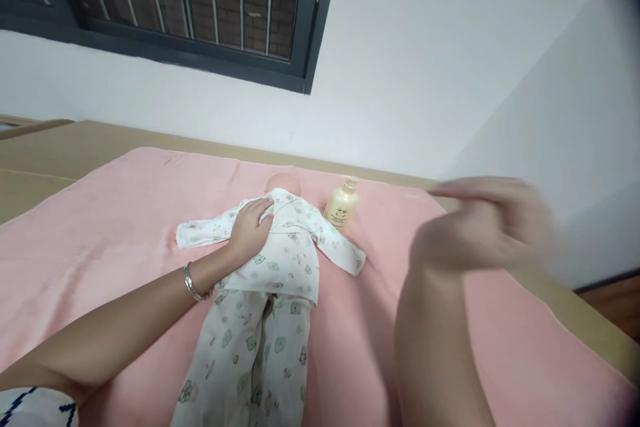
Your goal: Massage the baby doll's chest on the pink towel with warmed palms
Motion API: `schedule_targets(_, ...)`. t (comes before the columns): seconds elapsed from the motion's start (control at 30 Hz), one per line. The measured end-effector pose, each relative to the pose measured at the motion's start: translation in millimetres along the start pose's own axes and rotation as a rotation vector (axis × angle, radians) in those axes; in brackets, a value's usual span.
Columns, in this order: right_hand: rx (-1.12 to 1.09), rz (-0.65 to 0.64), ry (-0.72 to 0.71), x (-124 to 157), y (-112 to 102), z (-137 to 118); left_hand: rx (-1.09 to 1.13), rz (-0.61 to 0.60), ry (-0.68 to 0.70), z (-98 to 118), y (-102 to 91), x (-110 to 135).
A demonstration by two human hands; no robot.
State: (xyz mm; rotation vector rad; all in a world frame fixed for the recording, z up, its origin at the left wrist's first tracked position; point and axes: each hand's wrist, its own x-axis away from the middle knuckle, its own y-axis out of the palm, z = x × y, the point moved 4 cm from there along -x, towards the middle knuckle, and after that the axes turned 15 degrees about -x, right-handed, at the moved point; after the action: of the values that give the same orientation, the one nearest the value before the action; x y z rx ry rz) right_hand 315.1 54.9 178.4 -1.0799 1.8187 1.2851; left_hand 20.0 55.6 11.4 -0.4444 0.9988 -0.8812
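A baby doll in a white printed sleepsuit lies on a pink blanket. My left hand, with a silver bangle at the wrist, rests flat on the doll's upper body near the left sleeve, fingers spread over the cloth. My right hand is raised in the air to the right of the doll. It is smeared by motion, and its fingers cannot be made out. Nothing shows in it.
A cream pump bottle stands on the blanket just right of the doll's head. The blanket covers a tan bed base against a white wall under a barred window. A wooden floor shows at the far right.
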Motion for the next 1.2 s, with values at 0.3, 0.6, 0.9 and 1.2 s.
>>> schedule_targets(0.3, 0.376, -0.518, 0.406, 46.6, 39.8, 96.8, 0.078, 0.011, -0.005, 16.0, -12.6, -0.4)
schedule_targets(0.6, 0.264, -0.684, 0.465, 36.2, 37.5, 85.8, 0.962, -0.482, -0.397, 90.9, 5.6, -56.3)
schedule_targets(0.9, 0.482, -0.899, 0.512, 52.4, 40.8, 108.1, 1.536, -0.675, -0.737, 136.7, 42.5, -89.7)
schedule_targets(1.2, 0.735, -1.096, 0.218, 77.1, 52.8, 112.6, 1.573, -0.711, -0.692, 134.7, 34.9, -88.4)
